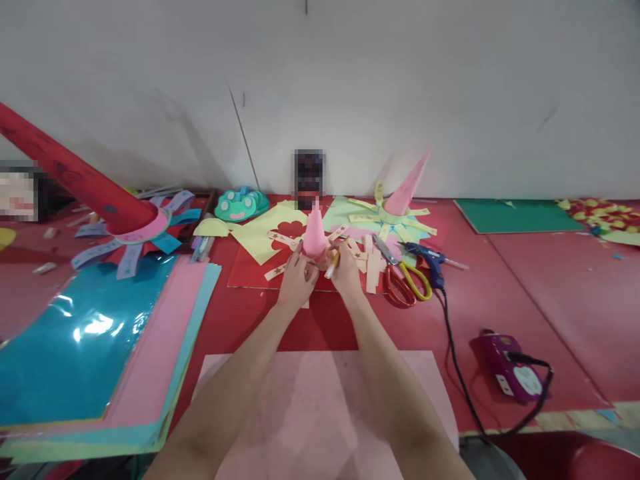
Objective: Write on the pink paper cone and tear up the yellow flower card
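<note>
A small pink paper cone (pixel 315 233) stands upright near the middle of the red table, with pale strips bearing stars (pixel 277 271) spread around its base. My left hand (pixel 299 275) is closed at the left of the cone's base, its fingers on the base. On the other side, my right hand (pixel 345 267) is closed around a yellow and white pen-like tool (pixel 333 264), held close to the base. The tool's tip is too small to make out. Loose pale strips (pixel 373 270) lie just right of my right hand.
Scissors (pixel 400 283), a blue glue gun (pixel 434 263) with its cord and a purple power socket (pixel 515 373) are at right. Another pink cone (pixel 407 187) stands behind. At left are a tall red cone (pixel 75 180) and coloured sheets (pixel 85 333). A phone (pixel 309 177) leans on the wall.
</note>
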A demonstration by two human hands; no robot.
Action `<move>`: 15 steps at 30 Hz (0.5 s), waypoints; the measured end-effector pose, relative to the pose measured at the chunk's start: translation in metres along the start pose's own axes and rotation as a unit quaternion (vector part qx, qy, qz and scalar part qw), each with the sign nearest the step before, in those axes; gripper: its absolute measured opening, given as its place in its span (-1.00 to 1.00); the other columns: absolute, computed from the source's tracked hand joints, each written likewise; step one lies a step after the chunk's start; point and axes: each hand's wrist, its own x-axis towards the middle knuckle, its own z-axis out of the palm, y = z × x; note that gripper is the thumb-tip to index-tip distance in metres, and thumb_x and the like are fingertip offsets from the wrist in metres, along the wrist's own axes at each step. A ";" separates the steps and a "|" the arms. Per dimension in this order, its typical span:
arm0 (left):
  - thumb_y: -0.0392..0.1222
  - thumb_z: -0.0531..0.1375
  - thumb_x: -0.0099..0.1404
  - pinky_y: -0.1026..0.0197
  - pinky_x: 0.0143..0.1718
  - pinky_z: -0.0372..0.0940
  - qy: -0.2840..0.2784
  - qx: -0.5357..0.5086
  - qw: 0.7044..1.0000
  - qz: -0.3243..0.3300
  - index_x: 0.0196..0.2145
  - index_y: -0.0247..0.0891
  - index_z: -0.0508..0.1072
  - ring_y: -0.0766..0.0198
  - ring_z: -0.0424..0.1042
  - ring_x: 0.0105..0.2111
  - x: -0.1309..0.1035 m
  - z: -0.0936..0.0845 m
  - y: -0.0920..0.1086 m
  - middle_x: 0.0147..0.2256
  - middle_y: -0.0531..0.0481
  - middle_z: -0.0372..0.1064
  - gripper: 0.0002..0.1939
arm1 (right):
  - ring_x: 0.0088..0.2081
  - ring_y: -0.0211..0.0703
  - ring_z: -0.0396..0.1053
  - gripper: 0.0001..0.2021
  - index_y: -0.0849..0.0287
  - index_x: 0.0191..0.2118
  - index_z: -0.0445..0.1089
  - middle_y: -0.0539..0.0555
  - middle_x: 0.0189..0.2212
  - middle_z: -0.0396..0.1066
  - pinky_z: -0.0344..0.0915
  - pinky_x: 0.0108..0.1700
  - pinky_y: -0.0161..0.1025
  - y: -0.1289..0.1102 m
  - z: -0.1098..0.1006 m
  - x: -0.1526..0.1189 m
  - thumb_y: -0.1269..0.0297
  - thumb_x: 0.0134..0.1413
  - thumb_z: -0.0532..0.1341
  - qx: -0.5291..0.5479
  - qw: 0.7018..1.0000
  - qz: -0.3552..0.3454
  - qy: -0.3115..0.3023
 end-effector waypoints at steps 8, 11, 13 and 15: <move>-0.25 0.10 0.18 0.03 -0.02 0.24 0.060 -0.118 0.986 -0.103 -0.24 -0.21 0.22 0.11 0.30 0.03 -0.002 -0.006 0.003 0.06 -0.19 0.23 -0.83 | -0.38 -0.14 0.36 -0.91 0.11 -0.37 0.17 0.03 -0.44 0.35 0.26 -0.37 -0.24 -0.003 0.001 -0.004 0.36 -0.10 0.07 0.060 0.998 0.000 0.009; -0.19 0.15 0.15 0.06 -0.02 0.24 0.079 -0.156 0.978 -0.114 -0.02 -0.22 0.16 0.10 0.26 0.07 0.001 -0.005 0.002 0.08 -0.20 0.21 -0.57 | -0.37 -0.16 0.37 -0.96 0.10 -0.43 0.17 -0.02 -0.49 0.32 0.29 -0.33 -0.23 -0.010 0.001 -0.006 0.37 -0.09 0.07 0.084 0.996 0.003 0.018; -0.15 0.20 0.13 0.10 -0.04 0.27 0.076 -0.184 0.973 -0.113 0.08 -0.20 0.09 0.11 0.28 0.05 0.004 -0.004 0.001 0.08 -0.18 0.23 -0.41 | -0.30 -0.15 0.41 -0.97 0.10 -0.46 0.16 -0.01 -0.48 0.33 0.31 -0.27 -0.22 -0.012 0.002 -0.008 0.37 -0.07 0.04 0.118 0.993 -0.003 0.016; -0.13 0.21 0.12 0.13 -0.08 0.30 0.071 -0.197 0.972 -0.105 0.11 -0.18 0.09 0.13 0.34 -0.01 0.005 -0.004 0.001 0.03 -0.15 0.28 -0.37 | -0.25 -0.13 0.44 -0.94 0.10 -0.48 0.15 -0.01 -0.47 0.35 0.33 -0.25 -0.21 -0.013 0.002 -0.009 0.37 -0.05 0.02 0.137 0.991 -0.008 0.010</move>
